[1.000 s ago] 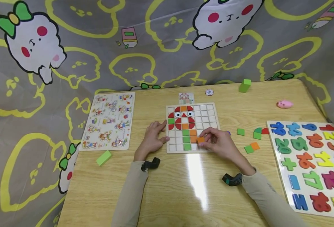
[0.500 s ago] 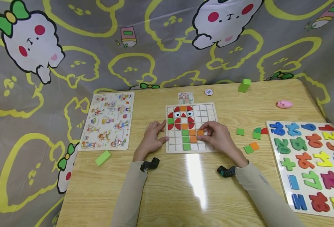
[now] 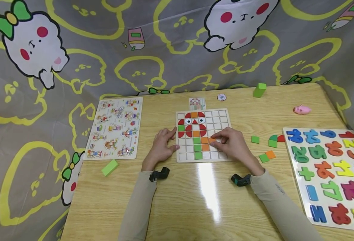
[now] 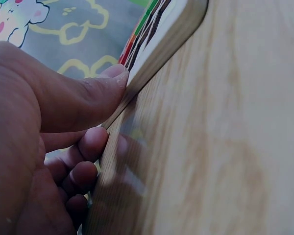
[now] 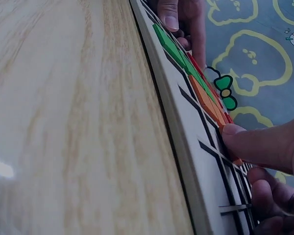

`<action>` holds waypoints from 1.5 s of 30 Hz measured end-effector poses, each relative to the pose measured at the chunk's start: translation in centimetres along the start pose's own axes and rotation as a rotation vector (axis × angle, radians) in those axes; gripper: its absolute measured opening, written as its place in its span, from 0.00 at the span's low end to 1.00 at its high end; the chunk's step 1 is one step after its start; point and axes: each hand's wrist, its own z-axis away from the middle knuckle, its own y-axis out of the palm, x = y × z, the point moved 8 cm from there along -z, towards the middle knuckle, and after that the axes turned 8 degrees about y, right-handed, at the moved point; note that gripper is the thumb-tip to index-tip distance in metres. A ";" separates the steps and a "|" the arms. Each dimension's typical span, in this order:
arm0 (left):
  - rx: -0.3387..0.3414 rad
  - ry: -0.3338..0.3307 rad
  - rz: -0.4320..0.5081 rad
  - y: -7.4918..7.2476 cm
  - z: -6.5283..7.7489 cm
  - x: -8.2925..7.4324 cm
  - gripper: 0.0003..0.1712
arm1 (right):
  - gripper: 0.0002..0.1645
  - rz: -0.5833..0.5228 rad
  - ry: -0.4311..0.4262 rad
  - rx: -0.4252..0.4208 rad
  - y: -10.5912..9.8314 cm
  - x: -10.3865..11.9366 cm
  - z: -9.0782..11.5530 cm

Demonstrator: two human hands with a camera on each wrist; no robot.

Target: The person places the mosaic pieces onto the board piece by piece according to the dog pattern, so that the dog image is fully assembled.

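My right hand (image 3: 232, 143) pinches an orange square tile (image 3: 212, 140) between thumb and fingers, low over the wooden grid board (image 3: 222, 119). In the right wrist view the thumb tip is at the end of the row of orange tiles (image 5: 206, 100). Red, green and orange tiles and two eye pieces fill part of the board's left side. At the left edge my left hand (image 3: 161, 147) touches the board with extended index finger and thumb. The left wrist view has the thumb (image 4: 95, 93) against the board's side (image 4: 159, 61), other fingers bent below.
Right of the board lie loose tiles: green (image 3: 255, 139), orange (image 3: 270, 154) and several others. Behind it are a picture card (image 3: 197, 103) and a chip (image 3: 222, 97). A number puzzle (image 3: 324, 202), a pink pig (image 3: 301, 109), a figure puzzle (image 3: 113, 135) and green blocks (image 3: 109, 168) stand around.
My right hand has moved up and slightly left with the orange tile, then lowered it beside the upper orange tile on the board. The left hand stays at the board's edge.
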 end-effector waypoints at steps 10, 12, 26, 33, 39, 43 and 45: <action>0.007 0.002 -0.019 -0.3 -0.2 -0.1 0.43 | 0.13 -0.017 0.026 -0.052 -0.1 -0.1 -0.4; 0.004 0.005 -0.021 -0.3 -0.3 -0.1 0.43 | 0.13 -0.020 0.025 -0.069 -0.2 -0.1 -0.4; 0.016 -0.004 -0.007 0.5 -0.1 -0.4 0.43 | 0.17 0.024 0.120 -0.084 -8.3 -3.8 4.4; 0.003 -0.029 -0.009 0.0 0.5 0.1 0.43 | 0.22 0.189 0.208 0.055 -11.4 -8.0 8.2; 0.001 -0.019 0.003 0.1 0.5 0.0 0.43 | 0.21 0.247 0.216 0.068 -11.1 -9.7 9.2; 0.002 -0.012 0.002 0.2 0.2 -0.2 0.43 | 0.17 0.265 0.240 0.027 -11.4 -10.1 9.2; 0.003 -0.009 -0.004 0.2 0.1 -0.3 0.43 | 0.16 0.267 0.245 0.013 -11.7 -10.2 9.1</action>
